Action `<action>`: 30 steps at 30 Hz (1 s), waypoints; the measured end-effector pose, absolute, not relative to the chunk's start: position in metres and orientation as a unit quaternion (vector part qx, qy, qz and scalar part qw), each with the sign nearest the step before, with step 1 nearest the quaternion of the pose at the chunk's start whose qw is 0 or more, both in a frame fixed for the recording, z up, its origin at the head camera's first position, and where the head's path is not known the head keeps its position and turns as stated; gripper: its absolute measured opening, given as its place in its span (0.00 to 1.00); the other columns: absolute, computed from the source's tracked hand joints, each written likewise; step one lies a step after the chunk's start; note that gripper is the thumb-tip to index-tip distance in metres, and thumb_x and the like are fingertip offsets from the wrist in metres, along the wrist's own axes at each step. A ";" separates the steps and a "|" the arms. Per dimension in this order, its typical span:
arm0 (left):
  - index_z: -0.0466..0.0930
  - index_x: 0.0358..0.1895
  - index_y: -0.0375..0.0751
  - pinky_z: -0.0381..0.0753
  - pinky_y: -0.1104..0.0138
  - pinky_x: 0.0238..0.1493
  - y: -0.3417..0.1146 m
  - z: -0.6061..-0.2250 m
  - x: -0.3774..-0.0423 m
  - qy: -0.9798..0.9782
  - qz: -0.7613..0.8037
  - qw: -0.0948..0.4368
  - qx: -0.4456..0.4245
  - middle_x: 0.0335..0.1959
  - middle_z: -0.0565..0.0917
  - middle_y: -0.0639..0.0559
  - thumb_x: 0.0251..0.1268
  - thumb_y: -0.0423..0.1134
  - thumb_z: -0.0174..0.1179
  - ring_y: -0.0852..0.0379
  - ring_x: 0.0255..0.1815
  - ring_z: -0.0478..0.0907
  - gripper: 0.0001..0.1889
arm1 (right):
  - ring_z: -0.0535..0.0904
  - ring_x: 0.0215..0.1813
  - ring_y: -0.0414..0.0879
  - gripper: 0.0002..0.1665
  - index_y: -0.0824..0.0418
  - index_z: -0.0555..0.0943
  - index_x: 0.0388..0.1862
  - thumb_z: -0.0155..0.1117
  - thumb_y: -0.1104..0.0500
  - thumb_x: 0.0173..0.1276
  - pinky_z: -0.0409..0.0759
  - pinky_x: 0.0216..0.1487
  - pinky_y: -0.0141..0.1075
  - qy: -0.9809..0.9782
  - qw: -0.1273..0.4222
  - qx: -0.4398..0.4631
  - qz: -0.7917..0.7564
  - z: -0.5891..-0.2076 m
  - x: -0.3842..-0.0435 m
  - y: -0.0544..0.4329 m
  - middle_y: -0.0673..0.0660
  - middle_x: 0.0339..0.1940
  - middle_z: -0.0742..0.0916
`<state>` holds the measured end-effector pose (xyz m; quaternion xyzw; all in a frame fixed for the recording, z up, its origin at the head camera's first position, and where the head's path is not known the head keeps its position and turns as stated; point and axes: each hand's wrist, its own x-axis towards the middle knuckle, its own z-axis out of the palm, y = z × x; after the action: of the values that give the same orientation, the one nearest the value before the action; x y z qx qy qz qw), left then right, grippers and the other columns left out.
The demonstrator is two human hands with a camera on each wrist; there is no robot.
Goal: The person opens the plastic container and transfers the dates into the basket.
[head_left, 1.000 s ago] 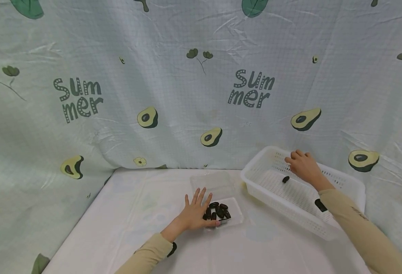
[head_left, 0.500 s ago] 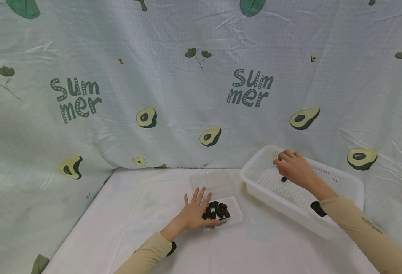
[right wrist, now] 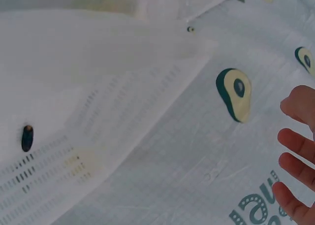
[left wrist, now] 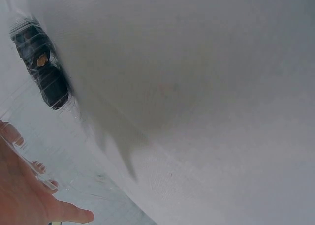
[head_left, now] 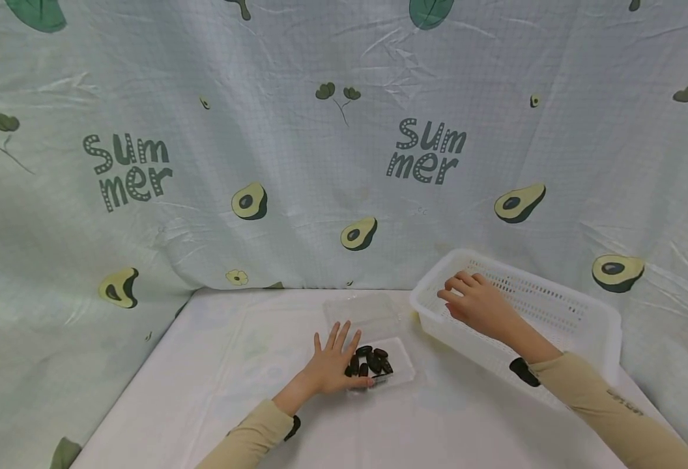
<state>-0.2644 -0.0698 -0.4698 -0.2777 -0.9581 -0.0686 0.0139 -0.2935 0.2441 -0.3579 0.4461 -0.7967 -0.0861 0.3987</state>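
Observation:
My left hand point(head_left: 328, 366) rests on the left side of a small clear plastic box point(head_left: 404, 363), fingers spread and thumb along its near edge. Inside lie several glossy dark brown dates point(head_left: 374, 360). The left wrist view shows two dates point(left wrist: 53, 87) through the clear wall, with my fingers point(left wrist: 22, 193) against the plastic. My right hand point(head_left: 477, 306) hovers over the left part of a white perforated basket point(head_left: 546, 290), fingers loosely bent. In the right wrist view its fingers point(right wrist: 295, 144) hold nothing. One date point(right wrist: 27, 138) lies in the basket, hidden by the hand in the head view.
The clear lid point(head_left: 363, 311) lies flipped back behind the box. A white cloth covers the table point(head_left: 250, 352). Behind it hangs a curtain point(head_left: 297, 143) printed with avocados, close to the basket's far rim.
My right hand has moved left and lower across the basket, now hiding the date that showed earlier in the head view. The left hand has stayed on the box.

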 end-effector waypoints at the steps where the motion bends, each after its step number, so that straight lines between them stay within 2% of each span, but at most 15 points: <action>1: 0.44 0.71 0.43 0.45 0.33 0.57 -0.070 -0.470 -0.265 -0.958 -0.068 0.015 -0.278 0.71 0.44 0.38 0.50 0.73 0.45 0.37 0.71 0.40 0.51 | 0.73 0.38 0.49 0.21 0.56 0.77 0.36 0.73 0.61 0.39 0.73 0.33 0.39 -0.796 0.396 0.448 -0.089 -0.359 -0.292 0.240 0.53 0.33 0.79; 8: 0.45 0.70 0.42 0.45 0.32 0.56 -0.070 -0.470 -0.264 -0.956 -0.077 0.018 -0.284 0.71 0.44 0.38 0.49 0.73 0.45 0.37 0.71 0.40 0.51 | 0.73 0.40 0.47 0.21 0.54 0.77 0.38 0.73 0.59 0.42 0.72 0.35 0.38 -0.796 0.380 0.464 -0.090 -0.370 -0.282 0.214 0.52 0.35 0.79; 15: 0.45 0.70 0.42 0.46 0.32 0.56 -0.070 -0.469 -0.265 -0.959 -0.064 0.022 -0.276 0.71 0.45 0.39 0.49 0.73 0.45 0.37 0.71 0.41 0.51 | 0.74 0.40 0.45 0.18 0.52 0.78 0.37 0.72 0.57 0.45 0.72 0.37 0.36 -0.793 0.377 0.471 -0.080 -0.381 -0.279 0.193 0.49 0.34 0.80; 30: 0.45 0.70 0.42 0.46 0.33 0.57 -0.069 -0.468 -0.264 -0.960 -0.063 0.017 -0.274 0.72 0.45 0.39 0.50 0.73 0.44 0.39 0.72 0.40 0.51 | 0.71 0.39 0.42 0.15 0.50 0.77 0.34 0.71 0.55 0.48 0.69 0.35 0.34 -0.805 0.335 0.483 -0.084 -0.414 -0.288 0.181 0.47 0.35 0.79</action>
<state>-0.2635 -0.0692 -0.4682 -0.2738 -0.9595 -0.0633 0.0171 -0.2879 0.1813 -0.4140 0.4828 -0.8048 -0.0842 0.3348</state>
